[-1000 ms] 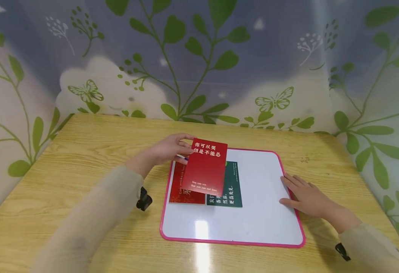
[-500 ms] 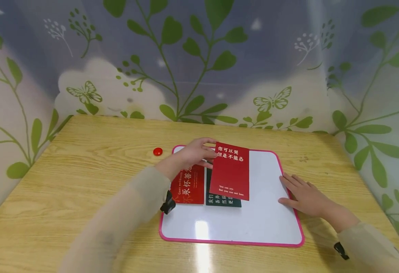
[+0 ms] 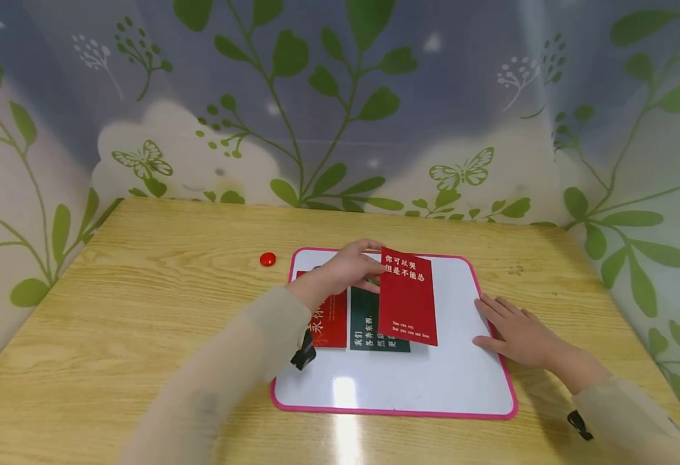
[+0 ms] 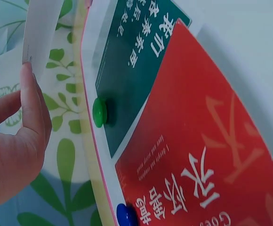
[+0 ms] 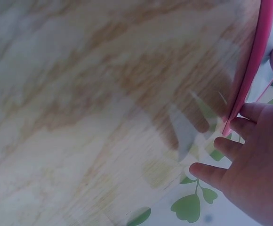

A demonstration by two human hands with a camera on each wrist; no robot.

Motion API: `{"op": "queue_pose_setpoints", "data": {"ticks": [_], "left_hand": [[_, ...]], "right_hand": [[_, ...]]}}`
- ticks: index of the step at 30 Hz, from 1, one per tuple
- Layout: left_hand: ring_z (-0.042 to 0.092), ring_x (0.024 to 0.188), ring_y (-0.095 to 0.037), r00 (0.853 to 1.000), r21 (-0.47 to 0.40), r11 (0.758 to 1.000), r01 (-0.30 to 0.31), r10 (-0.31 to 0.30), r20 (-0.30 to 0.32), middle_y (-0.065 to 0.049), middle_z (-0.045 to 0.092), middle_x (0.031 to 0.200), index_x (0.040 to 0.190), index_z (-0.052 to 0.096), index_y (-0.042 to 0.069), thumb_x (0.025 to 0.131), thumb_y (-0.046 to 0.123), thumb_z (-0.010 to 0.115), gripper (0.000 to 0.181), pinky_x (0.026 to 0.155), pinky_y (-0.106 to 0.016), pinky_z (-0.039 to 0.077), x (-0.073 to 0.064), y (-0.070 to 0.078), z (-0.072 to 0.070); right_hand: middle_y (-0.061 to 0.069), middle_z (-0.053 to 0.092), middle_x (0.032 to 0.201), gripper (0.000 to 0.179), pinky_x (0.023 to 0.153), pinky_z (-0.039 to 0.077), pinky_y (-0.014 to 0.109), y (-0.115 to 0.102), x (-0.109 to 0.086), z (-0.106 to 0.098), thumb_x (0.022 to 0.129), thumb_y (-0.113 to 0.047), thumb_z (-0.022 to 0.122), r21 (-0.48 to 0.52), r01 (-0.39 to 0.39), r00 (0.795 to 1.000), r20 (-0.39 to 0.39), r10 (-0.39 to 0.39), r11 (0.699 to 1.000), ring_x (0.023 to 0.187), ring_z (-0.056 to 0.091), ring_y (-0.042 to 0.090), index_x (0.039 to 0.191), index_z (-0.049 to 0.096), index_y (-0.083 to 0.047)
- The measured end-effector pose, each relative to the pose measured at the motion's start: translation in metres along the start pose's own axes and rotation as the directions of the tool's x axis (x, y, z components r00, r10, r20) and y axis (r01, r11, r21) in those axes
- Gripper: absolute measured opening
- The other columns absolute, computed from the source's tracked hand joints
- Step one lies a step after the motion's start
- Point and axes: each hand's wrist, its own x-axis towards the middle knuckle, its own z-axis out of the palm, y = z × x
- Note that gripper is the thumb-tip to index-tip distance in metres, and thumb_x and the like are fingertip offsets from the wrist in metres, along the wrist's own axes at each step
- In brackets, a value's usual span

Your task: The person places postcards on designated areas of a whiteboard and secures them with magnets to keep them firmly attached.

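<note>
My left hand (image 3: 348, 268) pinches a red card (image 3: 408, 298) with white lettering by its left edge, raised over the whiteboard (image 3: 432, 387). From the left wrist, the held card shows its pale back (image 4: 40, 37). Flat on the board lie another red card (image 4: 197, 141) and a dark green card (image 4: 132, 70), side by side. A green round magnet (image 4: 99, 113) sits at the green card's edge, a blue one (image 4: 126, 215) at the red card's. My right hand (image 3: 520, 334) rests with extended fingers on the board's pink right edge (image 5: 253, 66).
A red round magnet (image 3: 267, 259) lies on the wooden table (image 3: 159, 303), left of the board's far corner. Behind the table stands a curtain (image 3: 340, 129) printed with leaves and butterflies. Light glares off the board's near part.
My left hand has carried the held red card rightward, past the lying red card and partly over the green one. The red magnet has come into view. My right hand stays at the board's edge.
</note>
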Motion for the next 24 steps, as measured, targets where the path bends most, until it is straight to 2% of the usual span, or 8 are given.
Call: {"op": "queue_pose_setpoints", "data": {"ticks": [4,13,24], "left_hand": [[0.064,0.086,-0.02,1.0,-0.017,1.0,0.014,-0.014,0.0,-0.019,0.059,0.118,0.141,0.035,0.01,0.093,0.007,0.055,0.051,0.073,-0.032,0.057,0.004,-0.002,0.006],[0.067,0.09,-0.027,0.998,-0.034,0.998,0.06,-0.061,-0.02,-0.021,0.06,0.118,0.142,0.034,0.009,0.095,0.005,0.05,0.05,0.076,-0.037,0.057,0.013,-0.005,0.018],[0.064,0.071,-0.018,0.994,0.018,0.994,0.106,-0.105,-0.036,-0.019,0.06,0.113,0.141,0.036,0.008,0.094,0.004,0.052,0.05,0.066,-0.032,0.058,0.022,-0.008,0.031]], "right_hand": [[0.026,0.033,0.146,0.081,0.097,0.027,0.071,0.0,0.0,0.001,0.085,-0.051,0.058,0.006,-0.005,1.0,0.009,0.005,1.0,0.131,0.029,0.05,0.142,0.034,0.001],[0.025,0.031,0.147,0.081,0.099,0.026,0.071,0.001,0.002,0.001,0.085,-0.05,0.059,0.01,-0.015,1.0,0.017,0.015,1.0,0.132,0.027,0.049,0.143,0.033,0.001],[0.025,0.032,0.146,0.081,0.098,0.027,0.071,0.0,0.0,0.001,0.085,-0.049,0.06,0.007,-0.014,1.0,0.015,0.014,1.0,0.132,0.028,0.048,0.142,0.033,0.001]]}}
